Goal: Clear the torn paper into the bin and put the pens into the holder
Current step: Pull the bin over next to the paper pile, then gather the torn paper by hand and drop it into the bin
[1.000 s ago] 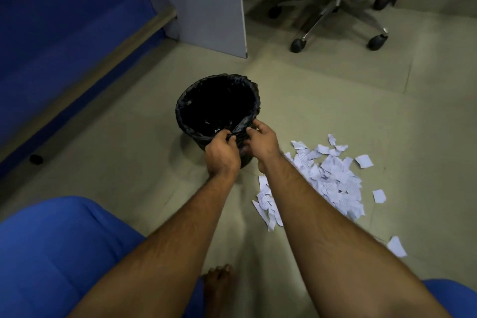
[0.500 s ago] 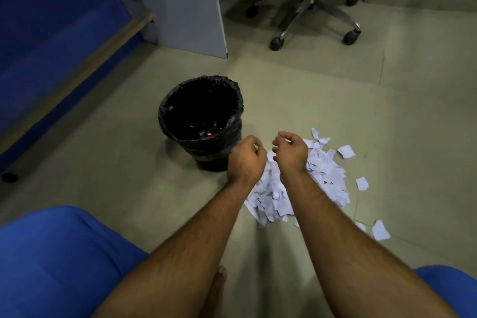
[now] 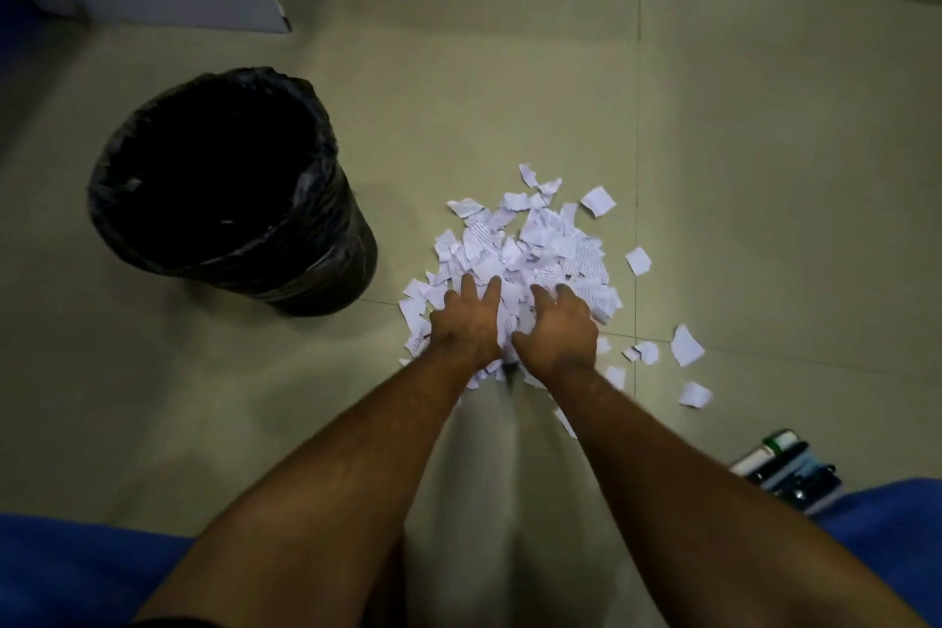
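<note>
Now off the bin point(image 3: 326, 265) rim | left hand point(image 3: 466, 321) flat, fingers spread, right hand point(image 3: 558, 326) loosely curled, both on near edge of paper point(image 3: 535, 245) pile right of bin | scooping likely next; pens unclear

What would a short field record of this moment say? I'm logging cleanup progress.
bin: black plastic-lined round bin, upright on the floor, left of the pile
paper: heap of torn white printed paper scraps on the tiled floor, strays to its right
left hand: left hand on the heap's near edge, fingers spread
right hand: right hand beside it, on the scraps
progress: heap not yet binned
</note>
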{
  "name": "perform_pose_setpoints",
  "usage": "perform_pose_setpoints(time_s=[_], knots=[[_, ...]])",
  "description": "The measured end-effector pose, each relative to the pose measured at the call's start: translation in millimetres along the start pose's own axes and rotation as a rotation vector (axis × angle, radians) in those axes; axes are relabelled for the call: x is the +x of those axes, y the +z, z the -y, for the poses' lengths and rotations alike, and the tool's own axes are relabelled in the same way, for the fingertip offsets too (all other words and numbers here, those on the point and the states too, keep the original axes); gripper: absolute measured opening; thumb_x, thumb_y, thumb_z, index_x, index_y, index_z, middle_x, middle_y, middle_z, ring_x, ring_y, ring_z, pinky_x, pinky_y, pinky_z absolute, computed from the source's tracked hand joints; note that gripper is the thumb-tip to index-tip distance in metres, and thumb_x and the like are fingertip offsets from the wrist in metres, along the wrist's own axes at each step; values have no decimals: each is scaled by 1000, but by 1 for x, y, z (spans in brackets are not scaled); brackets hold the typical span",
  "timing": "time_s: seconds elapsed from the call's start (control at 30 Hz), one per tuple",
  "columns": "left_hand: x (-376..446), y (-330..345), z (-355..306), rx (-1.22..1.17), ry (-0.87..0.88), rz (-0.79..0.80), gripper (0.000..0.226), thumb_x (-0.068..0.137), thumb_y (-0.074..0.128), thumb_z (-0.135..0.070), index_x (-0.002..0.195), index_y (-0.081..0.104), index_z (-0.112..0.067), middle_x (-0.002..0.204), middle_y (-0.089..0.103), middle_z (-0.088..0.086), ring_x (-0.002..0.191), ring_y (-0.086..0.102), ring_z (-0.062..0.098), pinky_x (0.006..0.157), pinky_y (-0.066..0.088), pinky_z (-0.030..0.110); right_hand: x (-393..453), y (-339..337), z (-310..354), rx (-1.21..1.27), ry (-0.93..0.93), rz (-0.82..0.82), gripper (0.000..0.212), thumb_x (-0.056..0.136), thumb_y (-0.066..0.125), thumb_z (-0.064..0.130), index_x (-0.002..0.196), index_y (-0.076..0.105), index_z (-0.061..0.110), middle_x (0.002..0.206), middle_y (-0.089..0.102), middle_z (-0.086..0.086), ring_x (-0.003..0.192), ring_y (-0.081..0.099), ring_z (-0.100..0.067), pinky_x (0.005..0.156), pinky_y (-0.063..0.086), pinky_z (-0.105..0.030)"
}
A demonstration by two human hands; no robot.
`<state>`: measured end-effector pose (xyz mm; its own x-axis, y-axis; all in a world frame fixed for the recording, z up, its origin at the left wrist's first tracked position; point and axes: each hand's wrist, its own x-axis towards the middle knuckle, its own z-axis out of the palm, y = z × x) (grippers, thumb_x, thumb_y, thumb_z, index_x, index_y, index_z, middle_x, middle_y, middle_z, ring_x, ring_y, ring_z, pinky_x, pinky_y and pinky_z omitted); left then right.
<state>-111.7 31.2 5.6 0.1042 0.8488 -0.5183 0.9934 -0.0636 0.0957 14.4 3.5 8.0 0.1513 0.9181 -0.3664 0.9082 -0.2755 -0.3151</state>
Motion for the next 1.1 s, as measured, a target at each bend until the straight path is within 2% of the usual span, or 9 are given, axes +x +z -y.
perform_pose_setpoints(time_s=[0.1,0.17,0.3,0.4,0.6,0.73,0.8,0.9,1.1], knots=[[7,17,1,10,-15,-38,98,78,68,-57,153,12,-28,157,18,16,129,41,38,97,45,47,8,9,3,-117,-27,88,92,79,68,55,154,23,27,162,21,-12,145,26,-35,111,34,-46],[8,21,-1,27,-22,-45,85,84,64,-51,151,18,-27,152,26,16,126,43,37,94,48,44,12,13,3,-134,-37,127,90,82,66,51,155,19,28,161,22,-12,144,28,-35,108,37,-47],[7,11,-6,79,72,-93,44,99,46,-36,140,41,-21,139,43,14,119,50,34,90,49,39,12,20,4,-147,-82,43,57,96,51,38,149,34,28,147,40,-13,128,44,-34,94,47,-44],[8,5,-5,78,75,-102,31,100,46,-22,130,50,-17,131,49,13,114,56,33,86,50,38,13,19,5,-126,-78,53,46,91,61,33,135,51,25,132,50,-11,116,52,-33,84,51,-41],[12,-5,-1,-59,51,-164,37,90,59,-9,126,54,-16,129,53,12,108,61,33,84,53,38,17,6,7,-56,-26,-46,25,91,56,17,113,66,21,111,62,-9,98,64,-33,76,52,-35],[11,-21,-3,-111,27,-237,30,95,53,-14,124,59,-20,127,61,7,109,63,29,88,52,37,20,-10,7,-54,26,-67,23,92,53,16,106,69,22,104,69,-7,93,67,-31,74,51,-31],[9,-31,-5,-123,9,-261,29,97,50,-15,123,61,-21,125,64,6,109,63,29,89,51,37,20,-17,8,-33,57,-87,21,95,51,20,104,70,21,103,71,-6,95,68,-30,72,46,-29],[3,-44,-7,-124,-48,-302,26,95,51,-13,115,65,-24,117,68,7,103,65,29,85,53,36,19,-27,10,10,86,-106,23,98,50,23,105,71,19,105,71,-9,98,67,-31,78,51,-33],[-1,-76,-12,-392,-128,-376,23,95,49,-12,100,72,-13,106,71,13,97,66,34,78,51,33,17,-41,17,288,170,-165,27,100,51,23,114,70,10,115,70,-15,104,65,-34,88,51,-35]])
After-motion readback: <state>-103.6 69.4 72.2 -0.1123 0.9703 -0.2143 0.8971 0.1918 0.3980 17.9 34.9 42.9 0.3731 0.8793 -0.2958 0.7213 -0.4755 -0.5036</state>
